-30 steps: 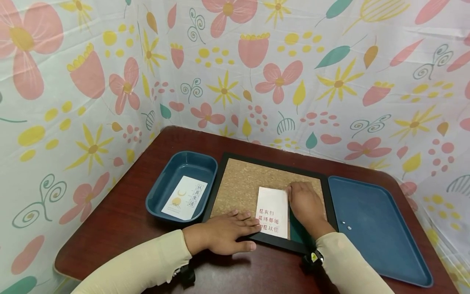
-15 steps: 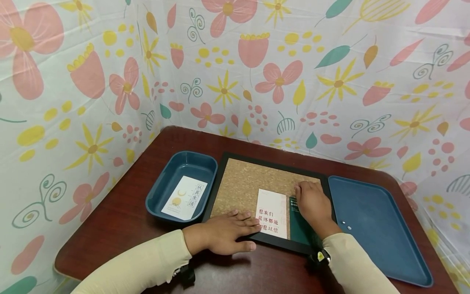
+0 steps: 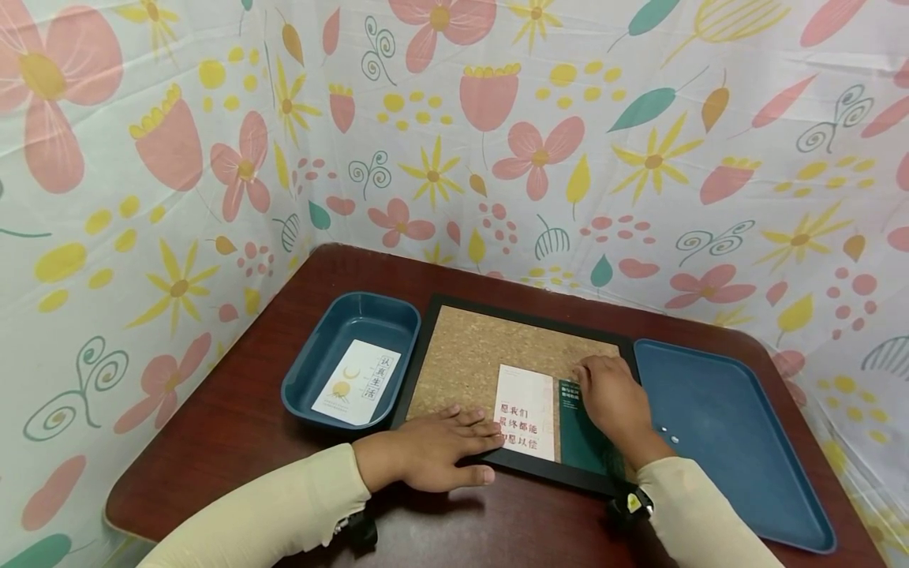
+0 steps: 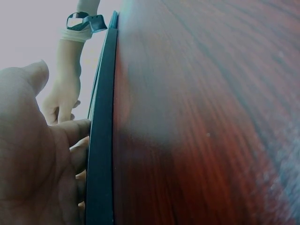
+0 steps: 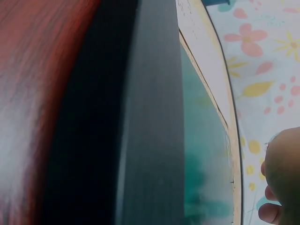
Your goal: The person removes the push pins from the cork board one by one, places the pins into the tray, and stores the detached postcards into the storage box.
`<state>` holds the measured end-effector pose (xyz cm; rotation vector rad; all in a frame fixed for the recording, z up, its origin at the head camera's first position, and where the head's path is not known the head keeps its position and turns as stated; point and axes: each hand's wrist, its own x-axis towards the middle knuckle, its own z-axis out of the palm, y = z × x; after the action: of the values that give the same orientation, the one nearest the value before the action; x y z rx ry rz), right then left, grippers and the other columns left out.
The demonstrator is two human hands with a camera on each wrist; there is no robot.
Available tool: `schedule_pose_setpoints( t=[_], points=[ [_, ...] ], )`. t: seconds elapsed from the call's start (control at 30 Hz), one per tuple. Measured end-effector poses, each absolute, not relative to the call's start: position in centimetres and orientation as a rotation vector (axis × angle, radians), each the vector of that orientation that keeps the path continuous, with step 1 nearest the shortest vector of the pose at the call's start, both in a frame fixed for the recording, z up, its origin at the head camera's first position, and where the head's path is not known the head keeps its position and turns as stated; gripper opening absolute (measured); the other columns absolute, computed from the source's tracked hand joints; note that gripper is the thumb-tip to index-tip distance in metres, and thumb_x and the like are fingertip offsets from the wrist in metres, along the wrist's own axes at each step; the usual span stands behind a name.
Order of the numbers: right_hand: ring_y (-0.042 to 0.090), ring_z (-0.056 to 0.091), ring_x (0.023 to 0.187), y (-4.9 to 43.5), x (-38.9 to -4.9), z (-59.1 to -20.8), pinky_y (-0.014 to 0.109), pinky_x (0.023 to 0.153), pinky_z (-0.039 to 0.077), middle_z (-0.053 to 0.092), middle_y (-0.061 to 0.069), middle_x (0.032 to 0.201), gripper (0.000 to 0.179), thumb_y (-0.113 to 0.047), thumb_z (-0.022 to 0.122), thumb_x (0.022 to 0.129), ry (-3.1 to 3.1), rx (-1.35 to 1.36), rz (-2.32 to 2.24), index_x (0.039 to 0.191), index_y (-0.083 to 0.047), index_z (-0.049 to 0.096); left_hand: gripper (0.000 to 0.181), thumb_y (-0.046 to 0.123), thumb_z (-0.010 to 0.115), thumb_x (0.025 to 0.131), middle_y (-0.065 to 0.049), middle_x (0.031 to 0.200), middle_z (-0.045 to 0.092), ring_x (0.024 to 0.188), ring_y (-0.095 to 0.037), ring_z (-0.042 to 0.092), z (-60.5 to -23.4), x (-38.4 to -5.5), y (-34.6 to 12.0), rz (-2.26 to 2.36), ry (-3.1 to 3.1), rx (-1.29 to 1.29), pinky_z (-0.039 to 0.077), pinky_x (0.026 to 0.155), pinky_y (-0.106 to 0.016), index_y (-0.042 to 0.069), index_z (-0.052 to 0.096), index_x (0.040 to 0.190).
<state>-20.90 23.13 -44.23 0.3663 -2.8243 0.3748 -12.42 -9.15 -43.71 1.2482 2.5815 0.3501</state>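
Observation:
My left hand lies flat with spread fingers over the black lower edge of the framed corkboard, its fingertips right at the left side of a white card with red characters. Beside that card lies a dark green card with white print. My right hand covers part of the green card, its fingertips at the card's top edge and the other fingers tucked under. I cannot tell whether something small sits between those fingertips. In the left wrist view the left palm is beside the frame.
A deep blue bin on the left contains a white card with a yellow drawing. On the right is a shallow blue tray with small white pieces near its left side. A flower-patterned curtain hangs behind the table.
My right hand has moved right, from the white card's right edge to the green card's top, uncovering more of the green card. The white card lies slightly lower at its top. My left hand has stayed put.

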Motion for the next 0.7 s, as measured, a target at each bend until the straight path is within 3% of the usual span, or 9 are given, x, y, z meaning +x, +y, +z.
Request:
schedule_pose_setpoints(
  t=[0.43, 0.7],
  points=[
    [0.033, 0.055, 0.106, 24.5, -20.3, -44.0, 0.052, 0.07, 0.055, 0.068, 0.012, 0.11, 0.02, -0.022, 0.056, 0.108, -2.819, 0.387, 0.361, 0.112, -0.006, 0.068, 0.069, 0.066, 0.021, 0.106, 0.011, 0.167, 0.026, 0.155, -0.017, 0.015, -43.9, -12.5, -9.2, 0.342, 2.578, 1.252, 0.01, 0.125, -0.044, 0.028, 0.034, 0.162],
    [0.037, 0.055, 0.11, 25.2, -20.1, -43.9, 0.057, 0.071, 0.055, 0.067, 0.016, 0.112, 0.021, -0.021, 0.057, 0.107, -2.8, 0.387, 0.344, 0.113, -0.003, 0.067, 0.069, 0.067, 0.02, 0.105, 0.012, 0.167, 0.026, 0.155, -0.017, 0.014, -44.0, -12.5, -9.2, 0.343, 2.576, 1.244, 0.009, 0.125, -0.044, 0.029, 0.033, 0.162]
  ],
)
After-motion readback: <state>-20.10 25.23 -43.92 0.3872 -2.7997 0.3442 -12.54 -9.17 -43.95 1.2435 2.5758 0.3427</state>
